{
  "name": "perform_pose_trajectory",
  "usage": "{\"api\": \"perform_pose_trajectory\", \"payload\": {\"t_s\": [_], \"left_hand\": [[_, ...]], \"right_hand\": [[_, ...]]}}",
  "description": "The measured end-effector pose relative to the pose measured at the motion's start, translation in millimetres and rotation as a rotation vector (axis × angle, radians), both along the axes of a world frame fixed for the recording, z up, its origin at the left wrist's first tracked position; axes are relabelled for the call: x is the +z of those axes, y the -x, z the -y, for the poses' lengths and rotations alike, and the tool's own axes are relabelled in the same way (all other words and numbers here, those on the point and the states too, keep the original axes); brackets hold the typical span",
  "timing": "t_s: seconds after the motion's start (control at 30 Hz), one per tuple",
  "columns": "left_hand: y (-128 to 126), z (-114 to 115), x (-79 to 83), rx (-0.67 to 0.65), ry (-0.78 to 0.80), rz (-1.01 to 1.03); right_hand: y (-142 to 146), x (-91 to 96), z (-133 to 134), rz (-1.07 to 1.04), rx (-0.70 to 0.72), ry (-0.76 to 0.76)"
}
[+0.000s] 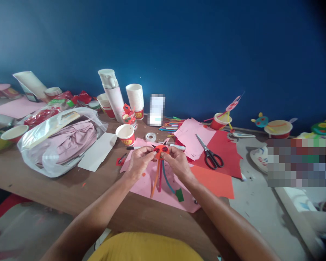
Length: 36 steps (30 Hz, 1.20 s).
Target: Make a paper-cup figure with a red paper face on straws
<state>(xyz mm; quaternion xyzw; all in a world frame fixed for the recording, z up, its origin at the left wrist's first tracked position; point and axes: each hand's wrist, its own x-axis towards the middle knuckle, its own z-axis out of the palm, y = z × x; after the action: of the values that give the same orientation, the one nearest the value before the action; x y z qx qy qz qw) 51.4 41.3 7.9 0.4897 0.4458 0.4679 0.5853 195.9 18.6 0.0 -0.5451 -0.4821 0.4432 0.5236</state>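
Note:
An orange-red paper face (161, 154) with dark markings and black pointed bits on top is held up between both hands. My left hand (140, 161) pinches its left edge, and my right hand (178, 162) grips the right edge with the thumb across the front. Below the face hang an orange strip (155, 181), a red strip (160, 177) and a blue strip (167, 181). A small green paper piece (179, 195) is at the blue strip's lower end. Underneath lies a pink sheet (149, 186). How the strips join the face is hidden.
Black-handled scissors (213, 159) lie on red paper (229, 156) to the right. Ahead are a paper cup (125, 136), a tape roll (150, 137), stacked cups (135, 98) and a bottle (114, 96). A plastic bag (51, 159) sits left, beside white card (97, 154).

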Motion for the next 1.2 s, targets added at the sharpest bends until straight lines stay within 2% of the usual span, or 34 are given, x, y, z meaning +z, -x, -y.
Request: {"api": "perform_pose_trajectory", "payload": {"t_s": [0.3, 0.53, 0.7, 0.87, 1.2], "left_hand": [[-4.2, 2.4, 4.2, 0.033, 0.008, 0.005], [-5.5, 6.7, 12.5, -0.063, 0.034, 0.038], [-8.2, 10.4, 19.2, -0.049, -0.006, 0.003], [-9.1, 8.9, 13.1, -0.045, -0.040, 0.021], [-8.8, 13.0, 6.8, -0.123, 0.012, 0.069]], "right_hand": [[0.9, -2.3, 0.0, 0.015, -0.017, -0.002], [0.6, 3.5, 0.4, -0.008, -0.012, -0.002], [0.4, -0.3, -0.8, 0.006, -0.027, 0.001], [0.6, -3.9, -0.9, 0.003, -0.031, 0.005], [-0.6, 6.5, 0.8, -0.074, -0.019, -0.008]]}}
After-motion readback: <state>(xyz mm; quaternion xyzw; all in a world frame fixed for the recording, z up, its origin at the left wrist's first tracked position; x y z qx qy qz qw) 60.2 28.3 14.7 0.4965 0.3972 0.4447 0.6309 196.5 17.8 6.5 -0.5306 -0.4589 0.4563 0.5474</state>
